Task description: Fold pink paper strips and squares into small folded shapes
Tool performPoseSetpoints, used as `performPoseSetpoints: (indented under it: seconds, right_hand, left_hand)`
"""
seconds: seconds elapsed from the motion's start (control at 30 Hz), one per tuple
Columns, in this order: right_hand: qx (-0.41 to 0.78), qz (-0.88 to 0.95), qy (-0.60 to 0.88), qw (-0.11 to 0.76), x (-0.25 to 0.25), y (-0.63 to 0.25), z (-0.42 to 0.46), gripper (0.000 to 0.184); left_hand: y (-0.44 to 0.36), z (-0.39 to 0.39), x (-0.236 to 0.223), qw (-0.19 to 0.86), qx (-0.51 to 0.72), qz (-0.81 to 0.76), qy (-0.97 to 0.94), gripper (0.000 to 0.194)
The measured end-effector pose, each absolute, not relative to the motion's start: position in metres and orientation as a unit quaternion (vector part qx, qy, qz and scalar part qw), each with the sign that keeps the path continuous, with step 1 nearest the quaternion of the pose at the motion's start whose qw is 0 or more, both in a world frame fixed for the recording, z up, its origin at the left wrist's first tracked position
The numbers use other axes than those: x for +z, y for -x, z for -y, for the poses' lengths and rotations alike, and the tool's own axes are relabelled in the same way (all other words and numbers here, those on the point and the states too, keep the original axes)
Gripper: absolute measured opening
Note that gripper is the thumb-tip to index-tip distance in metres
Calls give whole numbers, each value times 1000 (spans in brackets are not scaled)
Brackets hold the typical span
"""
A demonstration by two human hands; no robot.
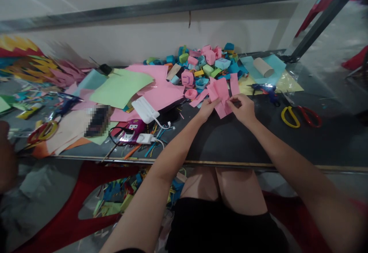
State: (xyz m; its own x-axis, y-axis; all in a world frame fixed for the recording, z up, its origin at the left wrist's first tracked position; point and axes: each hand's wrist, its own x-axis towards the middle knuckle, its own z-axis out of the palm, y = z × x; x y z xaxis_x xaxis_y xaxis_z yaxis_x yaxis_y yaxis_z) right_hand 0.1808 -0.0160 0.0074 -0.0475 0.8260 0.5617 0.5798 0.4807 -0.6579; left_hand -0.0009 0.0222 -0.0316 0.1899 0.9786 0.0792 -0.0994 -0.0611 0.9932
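Observation:
Between my two hands is a creased pink piece of paper (220,96), held a little above the dark table. My left hand (207,109) pinches its left edge between thumb and fingers. On the other side, my right hand (243,109) is closed with thumb and fingertips at the paper's right edge. Pink paper strips (234,84) lie just beyond my hands. Behind them rises a heap of small folded paper boxes (208,71) in pink, blue, green and yellow. A small pink paper box (191,94) sits left of my left hand.
Scissors (300,115) and a blue glue gun (267,90) lie to the right, near a cardboard tube (263,67). Left are green sheets (120,88), a white power bank (145,109), a purple power strip (132,131) and more scissors (43,132). Another person's arm (7,157) shows at far left.

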Motion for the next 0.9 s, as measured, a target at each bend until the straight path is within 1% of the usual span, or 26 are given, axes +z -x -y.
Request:
performPoseSetpoints:
  seconds: [0.1, 0.23, 0.43, 0.63, 0.8, 0.9]
  right_hand:
    - [145, 727, 494, 455, 6, -180, 15, 18]
    - [145, 735, 499, 436, 4, -181, 14, 27]
    - [150, 736, 504, 428, 2, -182, 13, 23]
    - [148, 713, 512, 456, 2, -183, 12, 32]
    - [155, 674, 536, 484, 1, -185, 8, 30]
    - [166, 662, 549, 484, -1, -186, 6, 28]
  left_hand:
    - [2, -23, -33, 551, 490, -415, -533, 50]
    - [2, -23, -34, 554, 484, -420, -532, 43]
    - [1, -24, -34, 550, 498, -425, -518, 38]
    - [-1, -24, -34, 551, 501, -424, -516, 36]
    - [-1, -22, -34, 522, 505, -461, -510, 31]
    - [-2, -21, -31, 523, 502, -461, -512, 28]
